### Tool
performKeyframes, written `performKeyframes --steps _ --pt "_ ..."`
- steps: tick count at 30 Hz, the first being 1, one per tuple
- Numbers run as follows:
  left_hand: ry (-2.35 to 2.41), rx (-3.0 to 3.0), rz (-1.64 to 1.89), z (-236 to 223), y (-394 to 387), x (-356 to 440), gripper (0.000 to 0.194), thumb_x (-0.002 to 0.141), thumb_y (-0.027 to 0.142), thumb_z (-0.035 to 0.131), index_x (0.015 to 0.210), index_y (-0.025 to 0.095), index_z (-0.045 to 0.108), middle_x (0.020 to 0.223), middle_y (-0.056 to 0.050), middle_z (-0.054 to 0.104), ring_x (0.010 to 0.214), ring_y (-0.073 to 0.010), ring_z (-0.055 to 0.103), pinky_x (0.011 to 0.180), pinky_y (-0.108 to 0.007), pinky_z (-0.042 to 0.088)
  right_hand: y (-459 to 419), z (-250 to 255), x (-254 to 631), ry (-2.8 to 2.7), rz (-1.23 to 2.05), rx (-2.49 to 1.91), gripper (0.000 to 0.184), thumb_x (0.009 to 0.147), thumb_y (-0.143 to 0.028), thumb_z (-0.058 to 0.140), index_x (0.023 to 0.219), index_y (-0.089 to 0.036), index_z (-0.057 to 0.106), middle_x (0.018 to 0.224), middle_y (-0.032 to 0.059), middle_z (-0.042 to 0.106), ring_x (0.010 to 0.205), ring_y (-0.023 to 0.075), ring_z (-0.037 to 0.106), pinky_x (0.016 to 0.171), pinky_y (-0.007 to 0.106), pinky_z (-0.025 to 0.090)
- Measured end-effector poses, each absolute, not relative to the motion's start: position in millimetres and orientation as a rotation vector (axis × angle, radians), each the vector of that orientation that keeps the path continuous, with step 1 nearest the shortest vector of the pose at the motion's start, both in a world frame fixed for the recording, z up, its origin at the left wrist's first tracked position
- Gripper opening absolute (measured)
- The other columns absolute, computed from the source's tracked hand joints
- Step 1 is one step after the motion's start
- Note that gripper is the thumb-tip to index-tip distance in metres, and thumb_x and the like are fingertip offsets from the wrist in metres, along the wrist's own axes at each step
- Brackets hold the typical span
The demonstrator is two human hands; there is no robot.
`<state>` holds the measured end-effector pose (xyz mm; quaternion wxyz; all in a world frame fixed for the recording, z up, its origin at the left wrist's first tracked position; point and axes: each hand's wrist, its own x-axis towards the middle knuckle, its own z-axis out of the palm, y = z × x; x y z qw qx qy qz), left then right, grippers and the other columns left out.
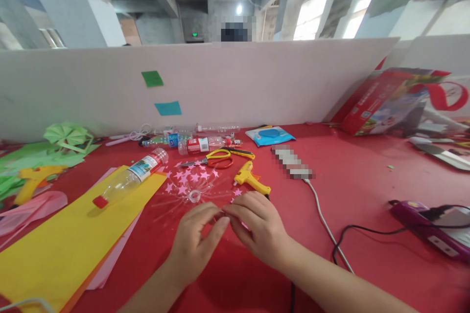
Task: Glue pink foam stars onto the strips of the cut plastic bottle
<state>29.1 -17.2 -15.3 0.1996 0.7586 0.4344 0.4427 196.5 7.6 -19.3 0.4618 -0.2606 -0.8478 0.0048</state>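
Note:
Over the red table, my left hand (194, 234) and my right hand (257, 222) meet at the fingertips. Both are closed in a pinch; whatever lies between the fingers is too small or hidden to make out. Just beyond them a cut clear plastic bottle piece (194, 196) lies with its strips splayed out around the neck. Several pink paper stars (182, 189) are on and around these strips. A yellow hot glue gun (251, 179) rests beyond my right hand. Scissors (218, 155) with yellow and red handles and a yellow utility knife (240, 152) lie farther back.
At left are yellow paper sheets (69, 239) under a clear bottle (132, 176), and another glue gun (35, 178). Bottles (200, 145) and a wipes pack (270, 135) line the white partition (235, 83). A white cable (323, 217) and purple power strip (429, 230) lie right.

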Motion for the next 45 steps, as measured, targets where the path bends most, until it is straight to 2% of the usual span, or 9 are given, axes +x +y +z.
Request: performKeyframes --steps 8,13,18,24,30,33,36,41,45 --pt "1.29 2.157 1.288 -17 -16 28 0.018 0.087 0.018 0.045 0.07 0.02 0.052 0.067 0.001 0.057 0.063 -0.0119 0.054 0.061 -0.022 0.045 12 -16 202 -2.143 -0.005 -0.599 0.023 0.089 -0.013 0.045 0.106 -0.018 0.061 0.086 0.0073 0.064 0.074 0.0192 0.054 0.067 0.033 0.044" --pt "1.301 2.246 1.342 -14 -12 21 0.02 0.088 0.017 0.043 0.069 0.02 0.047 0.064 0.002 0.048 0.06 -0.0113 0.047 0.061 -0.023 0.039 55 -25 225 -2.24 -0.061 -1.568 0.016 0.086 -0.027 0.057 0.096 -0.017 0.063 0.102 0.0116 0.061 0.097 0.0265 0.054 0.082 0.036 0.041" --pt "1.269 2.184 1.349 -13 -13 19 0.023 0.09 0.019 0.043 0.067 0.02 0.043 0.063 0.004 0.042 0.06 -0.0106 0.042 0.059 -0.023 0.036 86 -41 238 -2.193 0.03 -1.787 0.013 0.082 -0.025 0.059 0.084 -0.013 0.062 0.096 0.0147 0.059 0.088 0.0267 0.057 0.075 0.034 0.041" --pt "1.246 2.015 1.344 -15 -14 18 0.025 0.093 0.024 0.039 0.068 0.021 0.041 0.065 0.003 0.042 0.061 -0.0116 0.043 0.06 -0.023 0.036 91 -46 233 -2.045 0.198 -1.778 0.027 0.065 -0.007 0.058 0.091 -0.015 0.055 0.092 0.0095 0.059 0.084 0.0229 0.058 0.071 0.028 0.04" --pt "1.289 2.014 1.323 -15 -13 18 0.024 0.093 0.026 0.038 0.069 0.021 0.042 0.064 0.003 0.042 0.06 -0.0114 0.042 0.059 -0.024 0.036 85 -28 242 -1.77 0.323 -1.638 0.035 0.069 -0.017 0.051 0.104 -0.016 0.048 0.1 0.0079 0.057 0.084 0.0194 0.058 0.067 0.027 0.044" --pt "1.296 2.007 1.306 -16 -13 19 0.025 0.093 0.026 0.037 0.069 0.021 0.042 0.065 0.003 0.043 0.061 -0.0116 0.043 0.06 -0.023 0.036 69 -15 238 -1.663 0.504 -1.527 0.028 0.075 -0.033 0.048 0.099 -0.017 0.052 0.072 -0.0008 0.056 0.056 0.0135 0.052 0.05 0.024 0.041" --pt "1.285 2.027 1.277 -15 -15 21 0.024 0.092 0.025 0.038 0.07 0.021 0.042 0.064 0.003 0.043 0.06 -0.0113 0.043 0.059 -0.023 0.037 43 -7 223 -1.437 1.051 -1.246 0.024 0.072 -0.041 0.057 0.08 -0.018 0.057 0.05 -0.007 0.042 0.041 0.0091 0.036 0.039 0.021 0.03" --pt "1.253 2.185 1.187 -16 -18 26 0.02 0.087 0.018 0.043 0.067 0.02 0.045 0.063 0.003 0.049 0.059 -0.0107 0.047 0.057 -0.022 0.038 10 -9 201 -1.654 1.156 -0.975 0.009 0.071 -0.027 0.063 0.075 -0.019 0.059 0.065 -0.0025 0.058 0.057 0.0113 0.054 0.053 0.021 0.043" --pt "1.232 2.195 1.169 -18 -20 30 0.016 0.084 0.016 0.048 0.069 0.019 0.052 0.065 0.002 0.056 0.061 -0.0109 0.052 0.059 -0.022 0.041 5 -14 195 -1.711 1.074 -0.936 0.004 0.072 -0.016 0.057 0.071 -0.019 0.056 0.07 -0.002 0.059 0.062 0.0115 0.055 0.058 0.021 0.045"
